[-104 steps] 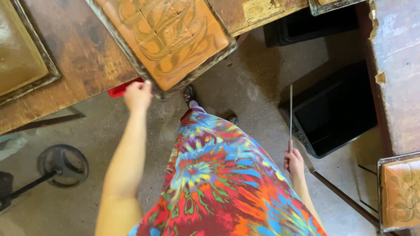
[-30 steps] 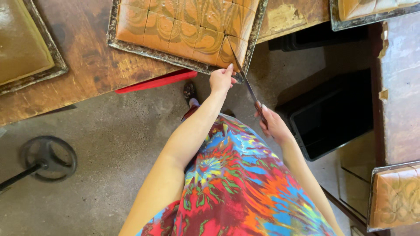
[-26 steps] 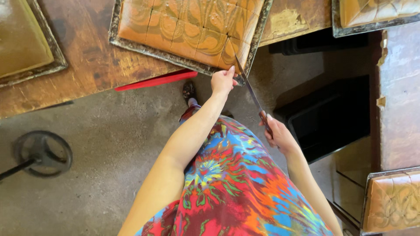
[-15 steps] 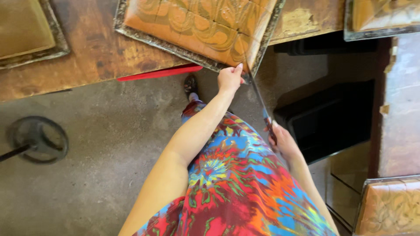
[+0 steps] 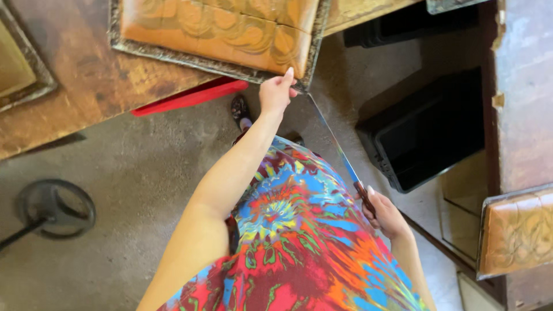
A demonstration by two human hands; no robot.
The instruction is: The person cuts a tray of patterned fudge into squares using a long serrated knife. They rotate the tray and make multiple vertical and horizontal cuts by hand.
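- Head view, far left: a round dark stand base (image 5: 56,208) sits on the grey concrete floor (image 5: 132,173), well apart from both hands.
- Above it, a worn wooden counter (image 5: 86,86) runs across the top of the picture, with the edge of another framed tray (image 5: 23,75) at its left end.
- A red flat bar (image 5: 190,97) pokes out from under the counter's edge, just left of the left hand.
- On the counter lies a large metal tray (image 5: 207,59) filled with orange-brown swirled paint; its near right corner hangs over the counter's edge.
- The left hand (image 5: 276,92) reaches up to that corner, its grip pinching the tray's rim with the fingers (image 5: 288,74) on the upper side.
- A long thin rod (image 5: 337,147) slants down from just beside the left hand toward the right hand, passing over the bright tie-dye dress (image 5: 288,242).
- The right hand (image 5: 386,214) is low by the person's hip, its grip closed around the rod's lower end; the tray is well above and to the left of it.
- A black bin (image 5: 426,138) stands on the floor to the right.
- At the far right edge, another tray (image 5: 515,233) of orange-brown pattern rests on a second counter (image 5: 521,103).
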